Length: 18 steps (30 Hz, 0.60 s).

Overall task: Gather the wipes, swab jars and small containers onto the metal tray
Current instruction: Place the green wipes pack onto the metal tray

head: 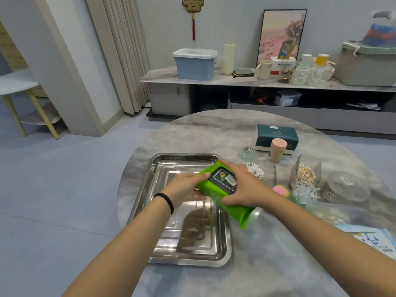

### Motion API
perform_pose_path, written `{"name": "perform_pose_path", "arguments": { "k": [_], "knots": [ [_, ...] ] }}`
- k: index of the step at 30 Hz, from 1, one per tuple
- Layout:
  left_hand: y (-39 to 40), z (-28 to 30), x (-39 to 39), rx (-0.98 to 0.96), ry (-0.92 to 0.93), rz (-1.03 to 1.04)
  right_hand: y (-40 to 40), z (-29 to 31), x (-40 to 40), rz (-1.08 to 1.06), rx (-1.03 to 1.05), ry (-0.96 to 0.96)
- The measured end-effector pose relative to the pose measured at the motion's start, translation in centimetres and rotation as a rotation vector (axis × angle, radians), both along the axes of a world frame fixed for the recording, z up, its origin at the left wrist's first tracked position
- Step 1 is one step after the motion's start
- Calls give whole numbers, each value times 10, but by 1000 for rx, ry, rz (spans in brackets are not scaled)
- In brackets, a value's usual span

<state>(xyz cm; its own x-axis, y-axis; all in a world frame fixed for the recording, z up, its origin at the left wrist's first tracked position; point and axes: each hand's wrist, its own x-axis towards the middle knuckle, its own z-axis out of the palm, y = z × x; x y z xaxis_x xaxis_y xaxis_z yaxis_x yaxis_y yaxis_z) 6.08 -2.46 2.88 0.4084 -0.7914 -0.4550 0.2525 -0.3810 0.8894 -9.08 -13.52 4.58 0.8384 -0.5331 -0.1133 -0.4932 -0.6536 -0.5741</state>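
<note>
A green wipes pack (227,192) with a black lid hangs over the right edge of the metal tray (162,168). My left hand (186,186) grips its left end and my right hand (242,186) grips its top and near side. To the right on the table stand a jar of white swabs (256,170), a glass jar of wooden swabs (305,173), a pink-lidded toothpick container (277,150), a small glass jar (248,154) and a round clear lidded container (345,186). A blue-white wipes pack (372,239) lies at the near right.
A dark green tissue box (276,136) sits at the table's far side. A pink and green small item (280,190) lies beside my right wrist. Behind the round table runs a low cabinet (214,82) with a blue bin, cups and boxes.
</note>
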Motion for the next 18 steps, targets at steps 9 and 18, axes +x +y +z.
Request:
{"name": "perform_pose_path", "arguments": {
  "k": [9,18],
  "knots": [
    [-3,-30,65,-27,42,308,-25,-29,105,226,-193,153],
    [-25,-69,89,148,-236,389,-48,-45,160,356,-353,285]
  ]
}}
